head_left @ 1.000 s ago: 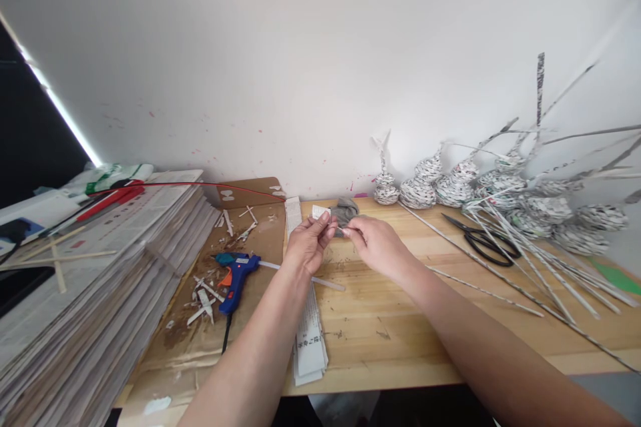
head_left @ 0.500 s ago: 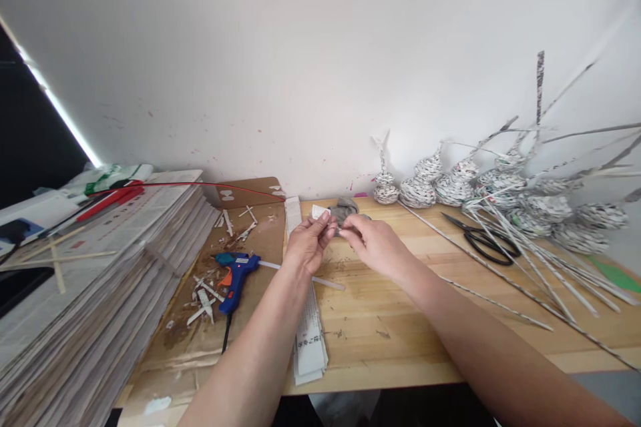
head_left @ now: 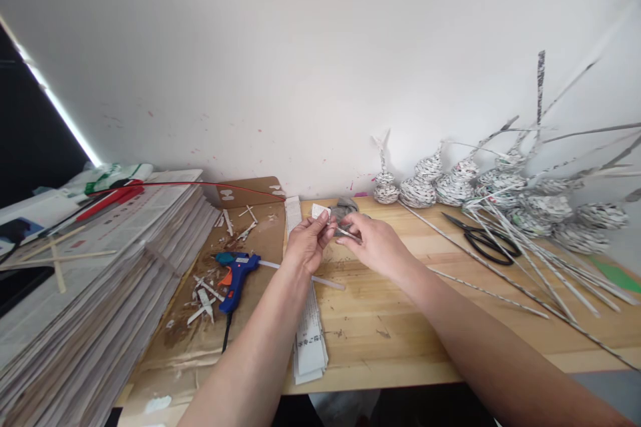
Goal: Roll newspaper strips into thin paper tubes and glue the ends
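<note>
One rolled-paper stick (head_left: 348, 234) | pinched: left fingers (head_left: 321, 219), right fingers (head_left: 354, 221) | rumpled cloth (head_left: 345, 206)

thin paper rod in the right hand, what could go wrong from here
The thin paper rod pinched in the right hand might bend or slip. Its far length seems to run behind the right forearm, which could crease it. The glue gun trails a cord that disappears behind the left forearm, so shifting that arm might drag it.
</note>
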Tool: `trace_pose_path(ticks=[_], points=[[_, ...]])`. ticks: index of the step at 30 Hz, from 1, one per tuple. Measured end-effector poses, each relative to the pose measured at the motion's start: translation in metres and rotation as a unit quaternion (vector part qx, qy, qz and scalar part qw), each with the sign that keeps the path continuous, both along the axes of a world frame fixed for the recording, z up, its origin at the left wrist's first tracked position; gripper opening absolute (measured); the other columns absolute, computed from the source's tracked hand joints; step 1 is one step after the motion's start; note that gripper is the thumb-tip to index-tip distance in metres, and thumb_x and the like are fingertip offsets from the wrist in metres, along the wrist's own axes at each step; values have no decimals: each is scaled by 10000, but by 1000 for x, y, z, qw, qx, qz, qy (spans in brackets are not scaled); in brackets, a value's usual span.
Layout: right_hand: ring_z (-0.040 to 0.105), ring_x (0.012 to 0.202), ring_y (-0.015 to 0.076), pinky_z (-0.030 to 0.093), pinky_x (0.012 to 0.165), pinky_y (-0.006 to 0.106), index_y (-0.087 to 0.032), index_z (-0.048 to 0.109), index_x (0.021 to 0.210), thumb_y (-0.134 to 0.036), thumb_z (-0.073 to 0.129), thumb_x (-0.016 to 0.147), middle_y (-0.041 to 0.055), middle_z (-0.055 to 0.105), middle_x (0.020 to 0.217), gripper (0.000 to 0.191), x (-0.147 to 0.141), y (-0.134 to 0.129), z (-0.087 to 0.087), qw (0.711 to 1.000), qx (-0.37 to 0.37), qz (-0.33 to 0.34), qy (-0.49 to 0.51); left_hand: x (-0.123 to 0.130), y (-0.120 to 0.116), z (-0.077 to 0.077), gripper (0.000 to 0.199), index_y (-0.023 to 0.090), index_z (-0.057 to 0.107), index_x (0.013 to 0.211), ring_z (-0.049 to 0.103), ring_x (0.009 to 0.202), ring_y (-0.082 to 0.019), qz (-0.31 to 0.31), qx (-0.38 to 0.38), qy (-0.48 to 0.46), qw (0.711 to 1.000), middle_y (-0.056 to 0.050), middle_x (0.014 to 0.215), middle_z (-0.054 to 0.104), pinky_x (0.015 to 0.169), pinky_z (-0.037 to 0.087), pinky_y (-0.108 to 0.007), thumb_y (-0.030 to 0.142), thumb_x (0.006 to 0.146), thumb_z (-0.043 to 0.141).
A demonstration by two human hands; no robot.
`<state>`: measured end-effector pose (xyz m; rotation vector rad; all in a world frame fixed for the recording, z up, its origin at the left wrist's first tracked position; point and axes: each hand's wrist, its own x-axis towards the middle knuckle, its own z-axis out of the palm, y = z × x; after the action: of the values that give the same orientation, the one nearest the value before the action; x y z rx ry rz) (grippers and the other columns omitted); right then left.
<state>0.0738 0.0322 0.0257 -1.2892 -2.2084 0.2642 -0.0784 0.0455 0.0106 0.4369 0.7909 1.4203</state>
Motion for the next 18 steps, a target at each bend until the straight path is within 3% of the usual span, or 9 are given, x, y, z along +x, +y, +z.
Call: trace_pose_path(ticks=[2,6,10,14,18], points=[[577,742,160,341,634,243,-200,602,900,-321,525,872,46,655,829,145,0,0,1,1000,25,2,-12,-1,0,0,38,80,634,752,627,547,-73,1,0,0,1000,-78,721,686,505,529,-123,96,748,668],[564,721,160,322,626,253,-183,606,763,-295,418,926,50,643,764,273,0,2,2,998,34,6,-47,-1,0,0,27,76,633,762,630,556,-70,-2,5,-7,1000,-83,739,690,522,535,-124,83,755,657],[572,664,155,302,590,256,-188,605,811,-268,390,931,34,660,734,258,1,2,1,998,-9,13,-56,-1,0,-1,33,68,626,768,638,567,-80,1,3,-4,1000,-98,751,693,520,537,-130,68,752,655],[585,715,158,312,596,244,-197,575,989,-336,506,882,45,670,854,188,0,0,0,999,17,-5,-34,0,0,-1,22,64,627,767,633,555,-78,4,1,-5,1000,-93,730,689,512,534,-129,70,760,647],[549,642,140,308,583,243,-193,579,807,-326,449,914,22,638,730,214,-1,0,1,999,27,-8,-40,0,0,1,37,66,633,773,631,554,-74,4,0,-7,1000,-91,738,691,513,534,-127,80,752,660]])
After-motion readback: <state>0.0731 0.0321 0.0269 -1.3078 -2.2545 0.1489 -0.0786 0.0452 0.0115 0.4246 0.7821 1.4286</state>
